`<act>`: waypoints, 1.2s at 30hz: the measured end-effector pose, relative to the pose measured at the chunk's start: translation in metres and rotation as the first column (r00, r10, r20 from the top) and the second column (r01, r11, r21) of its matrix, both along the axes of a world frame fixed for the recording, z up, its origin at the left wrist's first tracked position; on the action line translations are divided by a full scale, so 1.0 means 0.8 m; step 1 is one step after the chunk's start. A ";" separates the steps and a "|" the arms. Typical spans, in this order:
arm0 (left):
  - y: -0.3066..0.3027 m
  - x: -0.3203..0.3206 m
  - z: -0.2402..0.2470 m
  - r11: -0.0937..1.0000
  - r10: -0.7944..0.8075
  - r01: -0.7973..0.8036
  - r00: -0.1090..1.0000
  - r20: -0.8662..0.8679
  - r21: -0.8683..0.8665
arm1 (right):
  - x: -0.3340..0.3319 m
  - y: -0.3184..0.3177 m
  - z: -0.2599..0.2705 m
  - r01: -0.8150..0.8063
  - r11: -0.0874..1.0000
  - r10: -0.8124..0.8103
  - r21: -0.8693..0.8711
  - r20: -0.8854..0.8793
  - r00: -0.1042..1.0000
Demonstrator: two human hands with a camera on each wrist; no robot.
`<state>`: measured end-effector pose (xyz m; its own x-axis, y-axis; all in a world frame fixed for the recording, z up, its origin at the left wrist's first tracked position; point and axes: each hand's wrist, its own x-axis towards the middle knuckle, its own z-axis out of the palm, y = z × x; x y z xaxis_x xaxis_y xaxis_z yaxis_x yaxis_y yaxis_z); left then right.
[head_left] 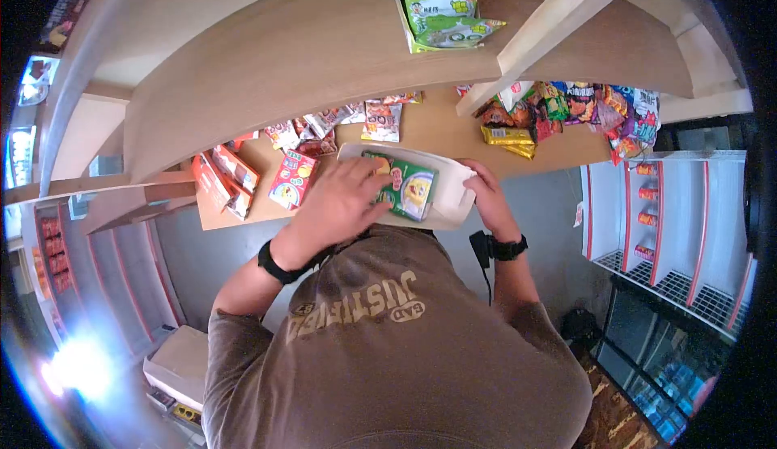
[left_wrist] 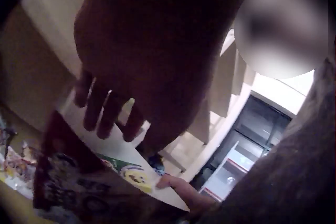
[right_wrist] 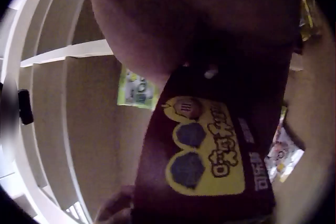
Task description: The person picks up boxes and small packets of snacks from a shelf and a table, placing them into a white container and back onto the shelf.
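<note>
A carton, white inside and dark red outside (right_wrist: 210,150), is held tilted in front of the body; its white inner wall (head_left: 450,186) faces up in the head view. In it lies a green packet (head_left: 409,191) with a picture of food in a bowl. My left hand (head_left: 344,200) reaches over the carton's left side, its fingers extended down at the packet. At the opposite end my right hand (head_left: 490,200) grips the carton's edge, and its thumb (left_wrist: 176,184) shows at the rim in the left wrist view. Both wrists wear black straps.
Behind the carton, a wooden shelf carries snack bags (head_left: 382,121), a pink-red packet (head_left: 293,178), an orange-red box (head_left: 225,183) and a pile of colourful bags (head_left: 566,113). A higher shelf holds green bags (head_left: 441,8). A wooden post (head_left: 558,16) stands right of them.
</note>
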<state>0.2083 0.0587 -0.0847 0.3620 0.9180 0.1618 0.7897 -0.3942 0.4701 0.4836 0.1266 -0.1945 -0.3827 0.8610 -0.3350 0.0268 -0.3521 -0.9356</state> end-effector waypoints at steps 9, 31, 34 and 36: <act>-0.012 -0.015 0.092 0.998 -0.040 0.052 0.911 -0.411 0.020 | -0.074 -0.004 0.089 -0.173 0.974 0.190 0.145 -0.111 0.976; -0.019 -0.117 0.165 0.816 -0.094 -0.168 0.906 0.413 0.553 | -0.240 0.054 0.167 0.128 0.989 -0.148 -0.075 -0.503 0.851; -0.005 -0.117 0.149 0.811 -0.150 -0.290 0.737 0.659 0.509 | -0.250 0.060 0.165 0.061 0.997 -0.041 0.043 -0.383 0.923; 0.004 -0.111 0.151 0.930 0.019 -0.350 0.354 0.935 0.114 | -0.253 0.061 0.165 0.024 0.988 0.034 0.154 -0.365 0.930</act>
<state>0.1197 0.0616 0.0358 -0.3331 0.8011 0.4973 0.0095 -0.5245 0.8514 0.2815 0.1758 -0.0625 -0.4580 0.8882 -0.0358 -0.3256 -0.2051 -0.9230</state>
